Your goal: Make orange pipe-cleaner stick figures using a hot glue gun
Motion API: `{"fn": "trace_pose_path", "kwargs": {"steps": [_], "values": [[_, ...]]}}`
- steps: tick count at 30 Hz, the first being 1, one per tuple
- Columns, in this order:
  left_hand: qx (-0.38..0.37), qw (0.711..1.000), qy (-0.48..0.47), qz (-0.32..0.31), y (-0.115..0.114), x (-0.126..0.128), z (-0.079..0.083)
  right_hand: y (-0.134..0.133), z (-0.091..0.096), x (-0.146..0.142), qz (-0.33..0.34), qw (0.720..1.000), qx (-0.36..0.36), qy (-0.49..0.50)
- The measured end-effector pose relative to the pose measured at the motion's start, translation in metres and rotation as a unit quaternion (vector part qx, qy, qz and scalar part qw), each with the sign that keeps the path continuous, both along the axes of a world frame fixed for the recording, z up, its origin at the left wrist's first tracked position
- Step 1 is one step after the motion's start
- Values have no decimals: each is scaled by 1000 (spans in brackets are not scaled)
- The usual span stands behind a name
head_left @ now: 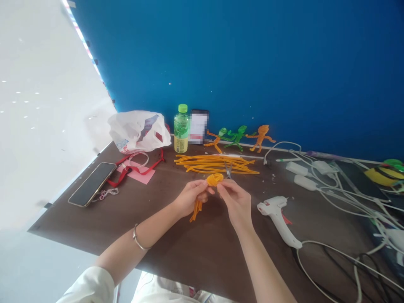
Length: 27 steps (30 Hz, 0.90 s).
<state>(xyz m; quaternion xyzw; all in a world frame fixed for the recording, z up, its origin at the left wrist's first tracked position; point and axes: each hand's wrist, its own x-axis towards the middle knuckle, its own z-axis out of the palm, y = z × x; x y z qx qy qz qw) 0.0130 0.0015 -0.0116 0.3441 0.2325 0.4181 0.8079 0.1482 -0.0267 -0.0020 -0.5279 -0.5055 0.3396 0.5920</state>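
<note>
My left hand (191,198) is closed around an orange pipe-cleaner piece (214,180), gripping it just below its coiled top. My right hand (235,203) comes in from the other side, its fingertips (221,188) pinched against the coil, though I can't tell how firmly from here. The piece lies on a slant, with the coil up and to the right between my hands. Its doubled strands (196,211) run down and left, hanging below my left hand, which is the nearer hand to most of its length. My left forearm (158,221) angles in from the lower left, wearing a metal bangle (139,237), while my right forearm (261,261) rises more steeply from the bottom of the view. Just beyond the coil, scissors (228,170) rest on a loose bundle of yellow-orange pipe cleaners (214,164) on the dark tabletop (202,248). A hot glue gun (276,219) lies to the right, a smartphone (91,184) to the left.
</note>
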Motion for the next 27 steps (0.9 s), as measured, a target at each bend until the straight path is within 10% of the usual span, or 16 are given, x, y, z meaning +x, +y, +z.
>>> {"fn": "trace_pose_path", "kwargs": {"steps": [27], "values": [[-76,985,55,-147,5,-9,3,-4,5,14,69,977,89,-183]]}}
